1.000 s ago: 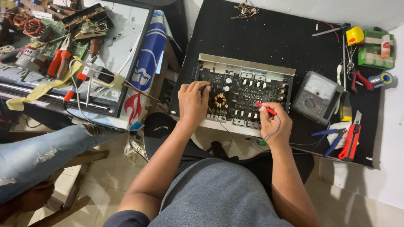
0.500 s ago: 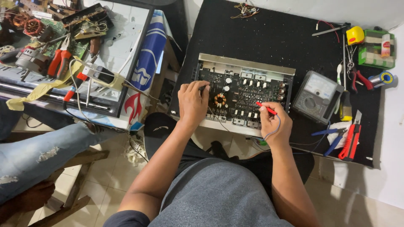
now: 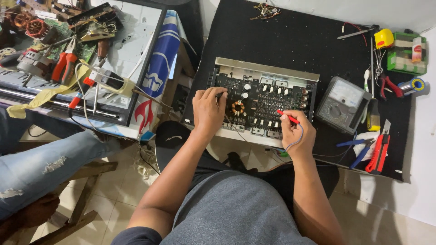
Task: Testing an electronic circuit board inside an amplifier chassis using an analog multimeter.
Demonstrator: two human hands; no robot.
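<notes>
An opened amplifier chassis (image 3: 263,102) lies at the centre of the frame on a black mat (image 3: 295,41), its circuit board facing up so both hands can reach it. The left hand (image 3: 208,111) rests curled on the board's left part – fingertips pressed down, as if holding something black against it, though what exactly I cannot tell. The right hand (image 3: 297,136) pinches one red probe (image 3: 288,116) like a pen, tip on the board's right part. Its lead runs towards the single analogue meter (image 3: 343,103) just right of the chassis – near enough to read. At the right edge lie one red utility knife (image 3: 379,152) and one blue-handled pliers (image 3: 359,152).
</notes>
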